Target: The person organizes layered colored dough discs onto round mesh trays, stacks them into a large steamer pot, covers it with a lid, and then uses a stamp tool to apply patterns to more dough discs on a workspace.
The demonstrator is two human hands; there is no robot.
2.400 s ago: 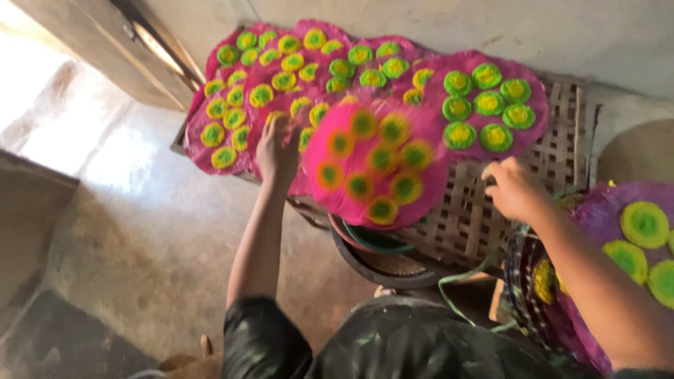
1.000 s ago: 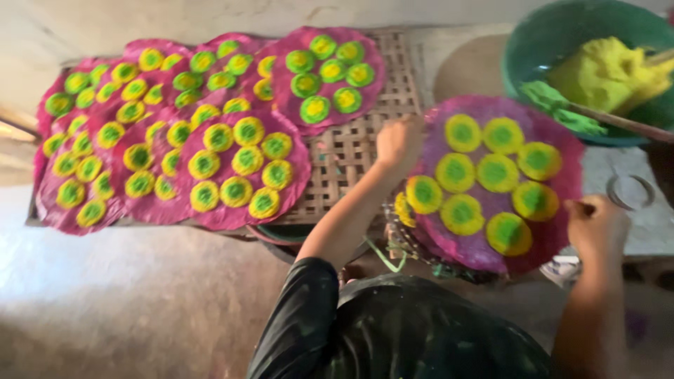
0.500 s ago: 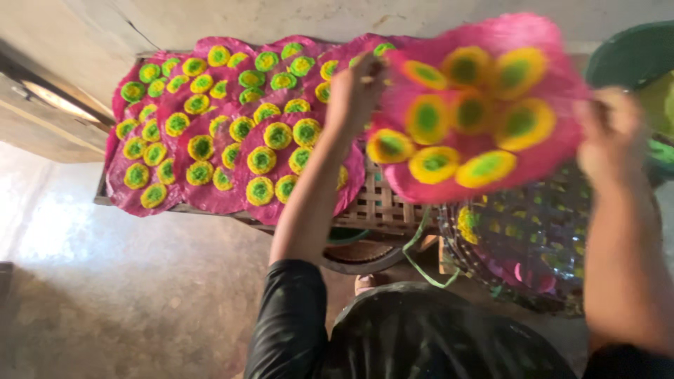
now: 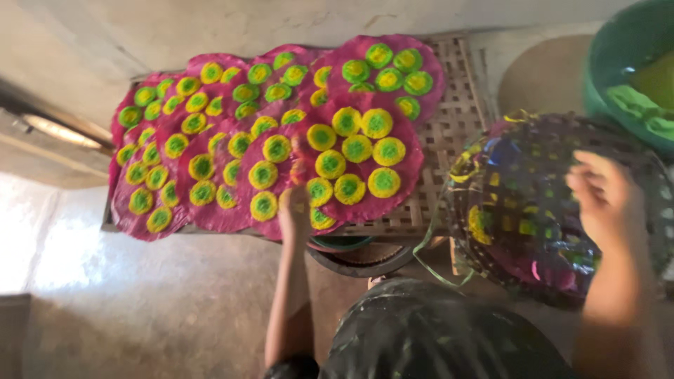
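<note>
Our blurred right hand [image 4: 607, 200] rests loosely open on the stained woven tray [image 4: 519, 210]; our left hand [image 4: 295, 208] touches, fingers hidden, the magenta disc [image 4: 358, 158] dotted yellow-green.

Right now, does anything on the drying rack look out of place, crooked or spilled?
Nothing spilled or torn. The pink discs overlap each other rather than lying apart, and the nearest pink disc hangs slightly over the woven rack front edge, where the left hand touches it. The right hand rests on a paint-stained woven tray.
</note>
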